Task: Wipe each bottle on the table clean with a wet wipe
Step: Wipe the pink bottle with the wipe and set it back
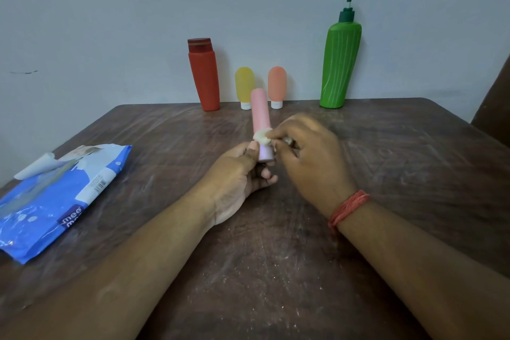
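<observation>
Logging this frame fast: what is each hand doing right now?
Left hand: grips the pink bottle at its lower end.
Right hand: pinches the wet wipe against the bottle.

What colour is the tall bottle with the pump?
Green pump bottle with pale stripes and darker green pump, head view.

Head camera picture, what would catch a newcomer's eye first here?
First, mid-table, the left hand holds a pink bottle while the right hand rubs a wadded wet wipe on it. Next, the tall green pump bottle by the wall at the back right. Then the blue wipes pack at the table's left edge.
</observation>
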The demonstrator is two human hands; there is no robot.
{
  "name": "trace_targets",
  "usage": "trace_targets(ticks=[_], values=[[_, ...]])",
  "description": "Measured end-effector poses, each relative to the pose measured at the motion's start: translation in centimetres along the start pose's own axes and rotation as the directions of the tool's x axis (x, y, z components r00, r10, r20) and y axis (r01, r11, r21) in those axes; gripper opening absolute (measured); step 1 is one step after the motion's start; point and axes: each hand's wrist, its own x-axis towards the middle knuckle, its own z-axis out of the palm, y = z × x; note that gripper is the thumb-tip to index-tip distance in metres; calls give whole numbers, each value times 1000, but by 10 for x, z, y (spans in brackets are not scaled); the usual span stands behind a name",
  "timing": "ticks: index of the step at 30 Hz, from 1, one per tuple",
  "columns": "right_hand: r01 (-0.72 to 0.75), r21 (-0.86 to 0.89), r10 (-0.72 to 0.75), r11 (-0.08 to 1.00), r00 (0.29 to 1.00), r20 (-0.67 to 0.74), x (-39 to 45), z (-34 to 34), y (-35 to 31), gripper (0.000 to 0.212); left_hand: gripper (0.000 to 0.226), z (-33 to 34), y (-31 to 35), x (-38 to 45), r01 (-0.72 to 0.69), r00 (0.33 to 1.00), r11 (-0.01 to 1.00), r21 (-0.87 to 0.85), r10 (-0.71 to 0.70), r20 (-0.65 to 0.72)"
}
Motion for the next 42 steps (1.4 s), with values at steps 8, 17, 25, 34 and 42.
trace_targets(ticks=[8,17,25,34,42], values=[[11,65,-16,998,996,86,-8,1,0,11,40,-4,3,-2,3,1000,999,-54,-2,22],[27,27,-28,999,999,42,-5,6,0,12,33,-4,3,-1,1,999,999,-35,0,33],[-56,114,52,992,998,38,-7,7,0,16,26,-2,2,0,-40,996,998,-39,37,-77],[-44,112,41,993,999,31,-8,4,-4,18,12,-4,0,2,-70,994,995,-69,64,-85],[-62,20,63,998,997,-38,-4,2,5,15,19,-4,2,-3,-43,999,993,-107,46,28]])
